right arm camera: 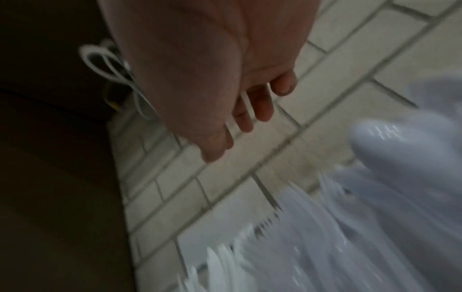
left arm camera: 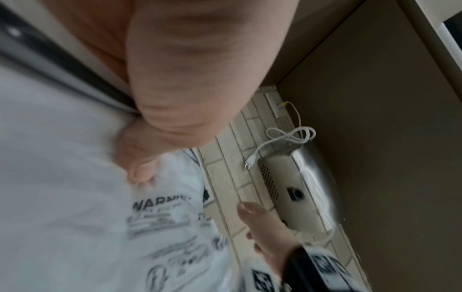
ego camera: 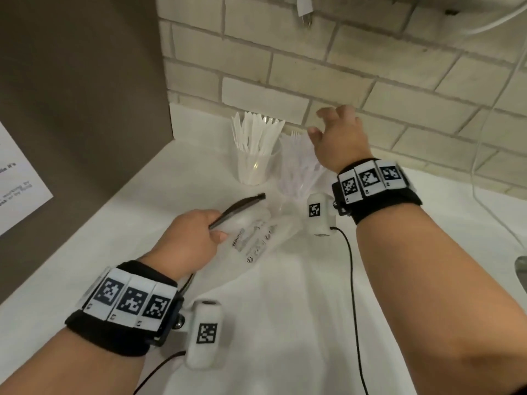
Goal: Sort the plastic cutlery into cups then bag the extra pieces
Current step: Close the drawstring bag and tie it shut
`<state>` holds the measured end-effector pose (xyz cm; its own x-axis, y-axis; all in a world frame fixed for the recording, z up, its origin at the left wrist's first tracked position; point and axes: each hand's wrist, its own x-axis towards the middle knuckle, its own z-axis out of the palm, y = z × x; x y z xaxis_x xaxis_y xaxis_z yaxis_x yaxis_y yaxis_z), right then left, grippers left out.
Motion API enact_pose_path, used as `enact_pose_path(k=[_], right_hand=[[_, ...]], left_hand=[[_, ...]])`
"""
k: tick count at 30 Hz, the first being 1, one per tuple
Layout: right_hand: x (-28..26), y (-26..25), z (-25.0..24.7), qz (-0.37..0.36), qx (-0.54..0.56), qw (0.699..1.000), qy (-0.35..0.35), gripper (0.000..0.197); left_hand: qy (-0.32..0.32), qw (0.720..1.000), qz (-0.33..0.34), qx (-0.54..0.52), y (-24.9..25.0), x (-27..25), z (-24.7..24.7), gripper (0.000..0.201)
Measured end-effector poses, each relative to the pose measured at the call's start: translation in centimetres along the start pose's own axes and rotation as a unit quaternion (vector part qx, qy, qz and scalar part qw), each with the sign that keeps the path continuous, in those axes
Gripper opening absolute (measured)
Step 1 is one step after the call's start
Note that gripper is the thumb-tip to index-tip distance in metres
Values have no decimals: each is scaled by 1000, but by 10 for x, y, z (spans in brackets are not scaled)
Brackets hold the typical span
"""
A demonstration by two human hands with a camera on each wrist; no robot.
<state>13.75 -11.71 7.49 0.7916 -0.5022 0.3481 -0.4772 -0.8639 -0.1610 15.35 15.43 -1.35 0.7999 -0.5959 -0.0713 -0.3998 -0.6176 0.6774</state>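
A white counter [ego camera: 285, 295] is seen under a pale brick wall [ego camera: 370, 67]. At the left, the left hand [ego camera: 189, 238] is curled round the dark-edged mouth of a clear printed bag [ego camera: 251, 232], which is thin, limp and probably slippery, so it is best gripped at that rim. Farther back, a cup [ego camera: 255, 163] is packed with light, stiff white cutlery [ego camera: 256, 132]. To the right, the right hand [ego camera: 338, 138] is held with fingers [right arm camera: 260, 106] spread and empty, above blurred cutlery.

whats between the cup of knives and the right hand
In the head view, a second clear cup holding white forks stands between the knife cup and the right hand.
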Motion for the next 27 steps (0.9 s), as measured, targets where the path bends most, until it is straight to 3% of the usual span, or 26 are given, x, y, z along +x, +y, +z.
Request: enact_pose_path(k=[3, 6, 11, 13, 16, 17, 21, 24, 27], right_hand=[[-24, 1, -37, -10, 59, 998, 4, 45], [-67, -3, -51, 8, 229, 973, -42, 46], [-142, -18, -19, 55, 498, 845, -188, 71], [-161, -24, -1, 54, 551, 808, -201, 65], [-179, -26, 5, 83, 593, 788, -142, 16], [-182, -23, 4, 108, 599, 785, -116, 7], [-186, -1, 1, 250, 603, 757, 12, 17], [-195, 2, -4, 254, 670, 697, -18, 14], [-204, -3, -8, 209, 742, 629, -101, 46]], left_hand=[[81, 990, -21, -117, -6, 2, -9, 4], [98, 945, -53, -308, -3, 0, -10, 9], [19, 875, -50, -481, 25, -15, -4, 19], [-13, 865, -40, -501, 33, -22, 1, 22], [-23, 857, -44, -513, 36, -30, 7, 22], [-14, 854, -49, -518, 35, -32, 7, 22], [55, 845, -83, -525, 29, -34, 9, 18], [55, 860, -81, -500, 31, -37, 13, 18], [12, 880, -48, -472, 37, -44, 16, 18]])
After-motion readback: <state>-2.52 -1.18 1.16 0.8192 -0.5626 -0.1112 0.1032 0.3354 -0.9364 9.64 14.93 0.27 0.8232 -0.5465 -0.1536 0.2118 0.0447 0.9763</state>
